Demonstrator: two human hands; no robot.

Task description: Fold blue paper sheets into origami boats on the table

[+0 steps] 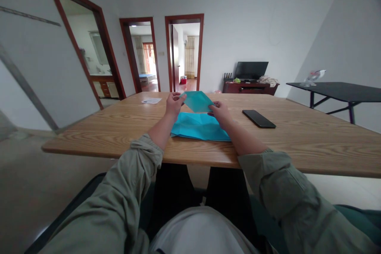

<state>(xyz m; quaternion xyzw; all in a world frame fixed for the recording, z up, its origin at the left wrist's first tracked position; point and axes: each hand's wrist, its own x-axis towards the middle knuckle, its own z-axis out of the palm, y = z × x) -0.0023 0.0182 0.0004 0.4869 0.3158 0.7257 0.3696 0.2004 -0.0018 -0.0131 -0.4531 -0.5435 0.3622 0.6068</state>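
A folded piece of teal paper (pixel 197 101) is held up between my two hands, a little above the table. My left hand (pixel 175 104) pinches its left edge, with the fingertips at the upper left corner. At the right corner my right hand (pixel 219 112) grips it between thumb and fingers. Below the raised piece lie creased sheets of bright blue paper (pixel 199 127), flat near the table's front edge. My right hand hovers over or rests at their upper right side; contact there cannot be made out.
The wooden table (pixel 119 133) spans the view. A black phone (pixel 258 119) lies to the right, a printed white card (pixel 151 101) at the back left. Beyond stand a television (pixel 251 70) on a cabinet and a black side table (pixel 342 90) bearing a clear plastic item (pixel 314 77).
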